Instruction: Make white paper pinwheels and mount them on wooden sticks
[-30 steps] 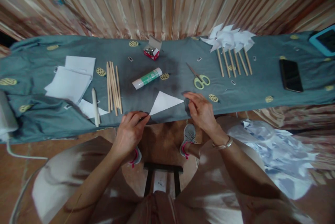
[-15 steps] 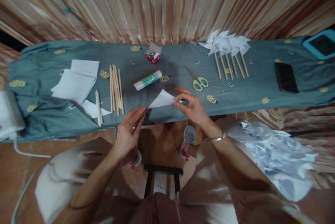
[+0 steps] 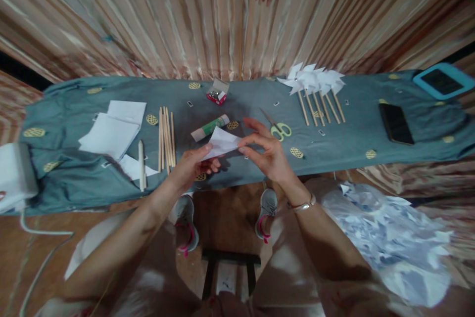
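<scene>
A folded white sheet of paper (image 3: 221,142), roughly triangular, is held above the near edge of the cloth-covered table. My left hand (image 3: 195,163) grips its left end, thumb on top and fingers beneath. At the right corner, my right hand (image 3: 265,151) pinches the paper between thumb and a finger, the other fingers raised. Just behind the paper lies a green and white glue stick (image 3: 211,127), partly covered by it. Scissors with pale green handles (image 3: 281,131) rest beyond my right hand. Left of my left hand lie several wooden sticks (image 3: 166,136).
Paper pinwheels on sticks (image 3: 315,84) lie at the back right, near a phone (image 3: 396,123) and a blue-framed device (image 3: 443,81). A red box of small metal pieces (image 3: 216,96) stands at the back. White sheets (image 3: 111,131) and a white pen-like tool (image 3: 141,164) are left.
My left hand has shifted up and right, its thumb now over the paper. The paper has moved slightly left, overlapping the glue stick. The camera view has tilted upward.
</scene>
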### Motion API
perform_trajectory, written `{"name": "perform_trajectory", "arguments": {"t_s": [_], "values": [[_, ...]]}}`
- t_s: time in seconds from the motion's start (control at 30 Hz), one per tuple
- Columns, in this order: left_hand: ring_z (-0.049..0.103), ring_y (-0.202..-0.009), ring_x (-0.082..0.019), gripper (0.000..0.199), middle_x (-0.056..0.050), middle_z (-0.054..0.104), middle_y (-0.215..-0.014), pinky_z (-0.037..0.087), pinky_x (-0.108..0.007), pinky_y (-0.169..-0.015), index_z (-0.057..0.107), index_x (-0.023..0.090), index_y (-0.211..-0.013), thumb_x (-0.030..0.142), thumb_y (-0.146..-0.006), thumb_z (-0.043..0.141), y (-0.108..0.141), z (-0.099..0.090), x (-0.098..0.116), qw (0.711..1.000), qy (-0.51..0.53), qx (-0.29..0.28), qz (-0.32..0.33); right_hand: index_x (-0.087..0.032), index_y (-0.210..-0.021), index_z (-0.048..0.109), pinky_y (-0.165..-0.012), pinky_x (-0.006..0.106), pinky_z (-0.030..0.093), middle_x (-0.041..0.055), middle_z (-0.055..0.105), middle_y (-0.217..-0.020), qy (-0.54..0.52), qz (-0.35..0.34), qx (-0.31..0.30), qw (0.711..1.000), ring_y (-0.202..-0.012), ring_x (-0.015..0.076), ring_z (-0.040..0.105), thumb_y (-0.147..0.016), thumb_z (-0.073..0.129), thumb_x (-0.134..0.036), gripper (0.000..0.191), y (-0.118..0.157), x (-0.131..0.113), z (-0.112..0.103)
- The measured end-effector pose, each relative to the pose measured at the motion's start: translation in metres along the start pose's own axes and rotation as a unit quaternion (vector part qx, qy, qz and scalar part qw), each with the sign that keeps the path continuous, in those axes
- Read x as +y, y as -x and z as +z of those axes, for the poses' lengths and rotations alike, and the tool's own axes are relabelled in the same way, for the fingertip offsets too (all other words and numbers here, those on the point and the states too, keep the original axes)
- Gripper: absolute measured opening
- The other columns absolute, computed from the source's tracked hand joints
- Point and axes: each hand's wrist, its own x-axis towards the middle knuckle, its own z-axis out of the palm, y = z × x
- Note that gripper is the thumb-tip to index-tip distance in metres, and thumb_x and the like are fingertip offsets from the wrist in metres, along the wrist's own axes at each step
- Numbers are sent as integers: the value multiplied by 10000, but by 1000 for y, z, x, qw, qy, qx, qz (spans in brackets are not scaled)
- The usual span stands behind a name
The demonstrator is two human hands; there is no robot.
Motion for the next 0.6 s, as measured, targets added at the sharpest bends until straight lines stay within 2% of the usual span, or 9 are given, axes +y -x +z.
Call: {"name": "perform_trajectory", "arguments": {"t_s": [0.17, 0.3, 0.43, 0.5, 0.6], "values": [[575, -521, -131, 350, -52, 665, -598, 417, -223, -476, 701, 131, -645, 457, -575, 806, -4, -3, 2, 998, 59, -12, -35, -250, -853, 742, -1093, 412, 433, 53, 565, -1437, -1, -1, -3, 1000, -1325, 235, 540, -837, 701, -242, 45, -2, -3, 1], [546, -499, -100, 311, -38, 635, -555, 409, -205, -488, 698, 118, -596, 385, -531, 844, -7, -3, -3, 998, 31, -7, -51, -251, -864, 740, -1098, 429, 430, 52, 549, -1454, 16, 0, -18, 1000, -1329, 239, 536, -852, 692, -275, 54, 1, -4, 0], [470, -443, -68, 362, -6, 604, -506, 354, -198, -455, 682, 136, -555, 407, -465, 903, -10, -2, -8, 999, -2, 19, -39, -235, -1024, 713, -1119, 449, 414, 102, 557, -1438, 112, -10, -7, 994, -1329, 253, 535, -855, 685, -305, 185, 0, 5, -9], [498, -472, -80, 422, -21, 646, -550, 365, -203, -472, 703, 134, -586, 457, -423, 920, -11, -2, -8, 999, -11, 47, -20, -188, -1135, 678, -1123, 438, 406, 152, 574, -1410, 218, 10, 33, 975, -1318, 267, 540, -870, 656, -287, 283, -2, 12, -20], [555, -543, -115, 494, -43, 704, -634, 405, -221, -519, 740, 132, -664, 500, -392, 925, -13, -1, -5, 997, -17, 80, 15, -118, -1214, 634, -1052, 416, 447, 197, 652, -1272, 387, 88, 54, 916, -1219, 301, 589, -898, 578, -234, 342, -4, 23, -39]]}}
